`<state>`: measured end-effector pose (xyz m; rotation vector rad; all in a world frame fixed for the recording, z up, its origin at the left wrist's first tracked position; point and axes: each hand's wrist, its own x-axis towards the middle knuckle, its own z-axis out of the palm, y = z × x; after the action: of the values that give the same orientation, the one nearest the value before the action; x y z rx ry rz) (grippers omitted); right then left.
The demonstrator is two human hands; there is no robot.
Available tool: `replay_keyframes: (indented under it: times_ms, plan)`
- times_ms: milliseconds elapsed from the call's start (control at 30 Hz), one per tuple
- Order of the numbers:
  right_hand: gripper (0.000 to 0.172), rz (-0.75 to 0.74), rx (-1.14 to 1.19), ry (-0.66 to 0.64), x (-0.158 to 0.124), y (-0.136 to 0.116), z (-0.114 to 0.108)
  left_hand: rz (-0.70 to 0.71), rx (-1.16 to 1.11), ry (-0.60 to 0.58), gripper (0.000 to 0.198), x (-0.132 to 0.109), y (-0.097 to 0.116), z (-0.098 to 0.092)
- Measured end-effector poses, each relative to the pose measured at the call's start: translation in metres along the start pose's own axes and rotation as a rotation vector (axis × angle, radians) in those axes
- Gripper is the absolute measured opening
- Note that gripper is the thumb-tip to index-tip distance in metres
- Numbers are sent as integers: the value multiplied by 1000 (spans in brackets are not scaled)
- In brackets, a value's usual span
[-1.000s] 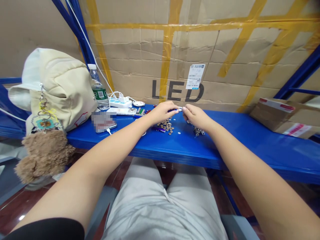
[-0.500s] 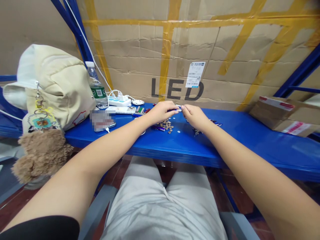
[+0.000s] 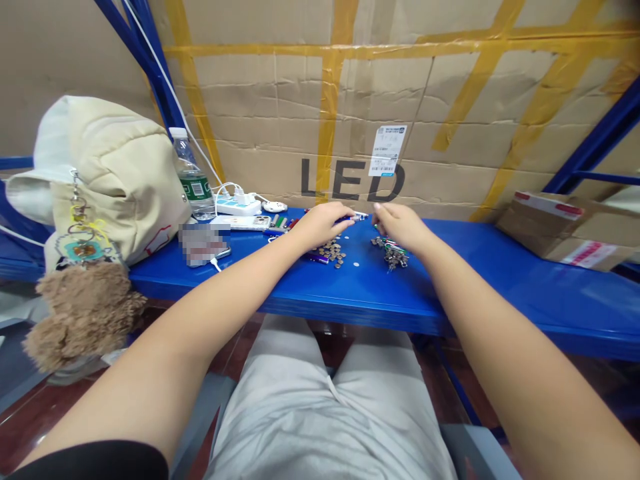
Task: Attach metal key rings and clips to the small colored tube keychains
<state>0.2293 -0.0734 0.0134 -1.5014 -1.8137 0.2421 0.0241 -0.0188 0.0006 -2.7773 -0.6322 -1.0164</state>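
My left hand (image 3: 327,223) is closed over the middle of the table around a slim pen-like piece (image 3: 358,217), whose white end sticks out to the right. My right hand (image 3: 397,223) is apart from it, its fingers curled in a pinch; anything between them is too small to make out. Beneath the right hand lies a heap of small silvery metal parts (image 3: 395,257) with green bits among them. Small coin-like metal discs (image 3: 334,252) are scattered just below the left hand, with a purple barrel-like piece (image 3: 318,258) beside them.
Left on the blue table (image 3: 360,293) are a phone (image 3: 240,222), a power strip (image 3: 237,205), a water bottle (image 3: 195,180) and several coloured pens (image 3: 280,223). A cream bag (image 3: 120,160) stands farther left. An open carton (image 3: 565,227) is at right; a large cardboard wall (image 3: 280,133) rises behind.
My hands were together at the pen-like piece. The right hand has since moved off to the right, uncovering more of the metal heap, while the left stays almost in place.
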Motion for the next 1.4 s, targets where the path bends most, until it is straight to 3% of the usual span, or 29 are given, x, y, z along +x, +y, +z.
replay_keyframes:
  times_ms: [67,133,200,333,400,567,700,1000,1133,1267,1400]
  plan:
    - [35,13,-208,81,3,13,-14,-69,-37,-22,25,-1,-2,-4]
    - [33,79,-357,60,5,27,-28,-123,-69,-45,25,-3,-4,-8]
    - [31,172,-490,-48,5,39,-38,-165,-97,-59,25,-4,-6,-11]
    - [16,204,-564,-319,4,49,-45,-211,-186,-49,23,-5,-4,-12]
    - [17,213,-573,-365,3,49,-44,-256,-320,-44,21,-3,-3,-10]
    - [17,233,-614,-363,3,55,-54,-500,-899,-85,26,2,-5,-5]
    - [15,253,-591,-359,3,67,-67,-540,-1118,-107,24,3,-9,-7]
    - [11,247,-569,-283,6,78,-69,-534,-1042,-109,24,2,-7,-7]
    - [10,332,-622,-246,6,83,-72,-547,-943,-142,26,2,-9,-6]
    - [5,419,-612,-300,5,93,-77,-496,-902,-163,28,1,-15,-2]
    - [25,402,-595,-371,5,103,-78,-482,-827,-170,31,0,-16,-2]
